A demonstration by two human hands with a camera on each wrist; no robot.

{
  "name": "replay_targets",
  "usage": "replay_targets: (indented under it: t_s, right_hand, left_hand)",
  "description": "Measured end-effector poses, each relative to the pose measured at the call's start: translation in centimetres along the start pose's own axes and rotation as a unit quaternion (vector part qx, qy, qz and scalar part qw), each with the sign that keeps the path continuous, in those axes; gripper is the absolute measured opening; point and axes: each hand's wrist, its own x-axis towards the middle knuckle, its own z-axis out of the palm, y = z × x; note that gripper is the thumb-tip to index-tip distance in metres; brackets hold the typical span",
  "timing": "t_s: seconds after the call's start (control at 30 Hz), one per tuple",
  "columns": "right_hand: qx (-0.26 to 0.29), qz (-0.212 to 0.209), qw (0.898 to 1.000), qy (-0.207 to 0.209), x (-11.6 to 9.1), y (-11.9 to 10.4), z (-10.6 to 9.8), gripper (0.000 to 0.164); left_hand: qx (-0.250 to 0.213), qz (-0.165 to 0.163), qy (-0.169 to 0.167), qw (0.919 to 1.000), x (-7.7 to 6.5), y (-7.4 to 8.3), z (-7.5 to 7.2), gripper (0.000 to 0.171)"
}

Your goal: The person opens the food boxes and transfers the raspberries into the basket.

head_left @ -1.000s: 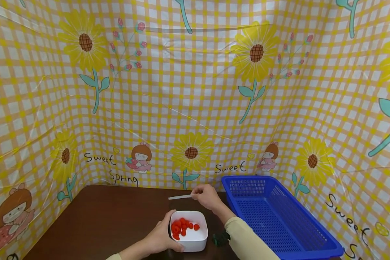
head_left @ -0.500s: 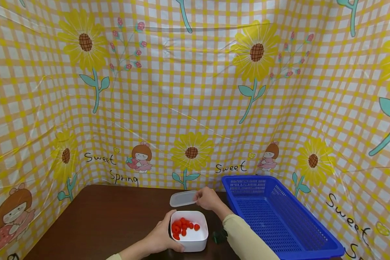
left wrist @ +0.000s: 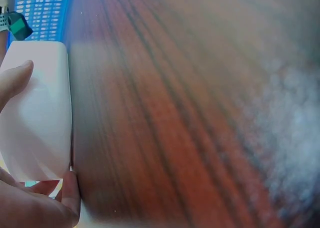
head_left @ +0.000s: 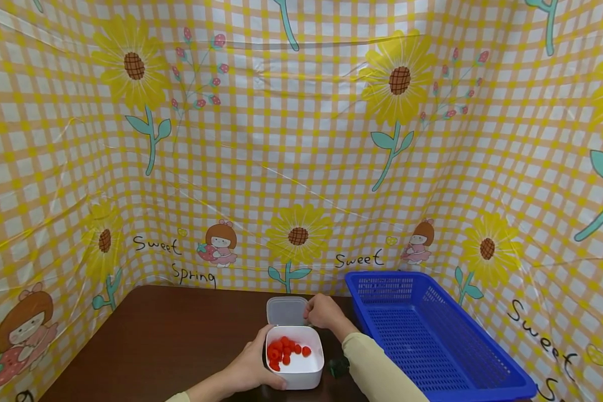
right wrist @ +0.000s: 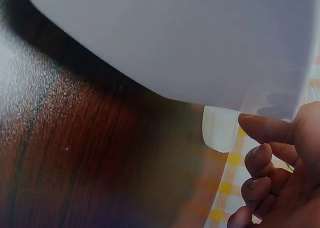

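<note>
A white square box (head_left: 301, 379) stands on the dark wooden table, its top uncovered. Several small red berries (head_left: 276, 352), looking like raspberries, lie mostly toward its left inside. My left hand (head_left: 251, 365) grips the box from the left; in the left wrist view the thumb (left wrist: 17, 82) presses along its white wall. Just behind the box, a translucent rounded lid (head_left: 285, 310) shows its flat face. My right hand (head_left: 324, 312) pinches this lid at its right edge. In the right wrist view the thumb (right wrist: 265, 129) is at a pale edge and the other fingers are curled.
A large blue plastic basket (head_left: 432, 346) stands at the right, close to my right sleeve (head_left: 377, 363). A small dark green device (head_left: 338, 367) shows at the right wrist. Sunflower-print cloth (head_left: 251, 167) hangs behind the table (head_left: 181, 335) and along both sides.
My right hand has turned the lid from edge-on to face-showing and lowered it toward the back of the box. The left hand and the box have stayed in place.
</note>
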Motion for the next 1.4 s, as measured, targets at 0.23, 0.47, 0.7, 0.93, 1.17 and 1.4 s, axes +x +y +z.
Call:
replay_targets:
  t_s: [0.23,0.47,0.7,0.93,1.17,1.4]
  right_hand:
    - [0.02,0.0,1.0,0.007,-0.4,-0.1,-0.1,0.008]
    - [0.051,-0.034,0.997,0.038,-1.0,-0.9,-0.6,0.007]
    - [0.091,-0.026,0.995,0.042,-1.5,-1.8,-0.8,0.007]
    - [0.134,-0.013,0.99,0.049,-2.2,-2.2,-0.9,0.01]
    - [0.163,-0.009,0.985,0.054,-3.1,-2.3,-0.8,0.011]
    - [0.189,-0.002,0.98,0.057,-4.1,-2.7,-0.9,0.013]
  left_hand:
    - [0.001,0.004,0.002,1.0,-0.1,0.0,0.0,0.116]
    - [-0.011,0.005,0.002,0.9999,0.0,-0.1,-0.1,0.118]
    - [-0.028,0.016,-0.002,0.9995,0.0,-0.4,-0.5,0.12]
    - [-0.048,0.007,-0.006,0.9988,-0.7,-0.4,-0.6,0.113]
    - [-0.045,0.017,0.024,0.9986,-1.8,0.1,-0.1,0.104]
    - [-0.044,-0.018,0.098,0.994,-2.6,1.1,0.6,0.076]
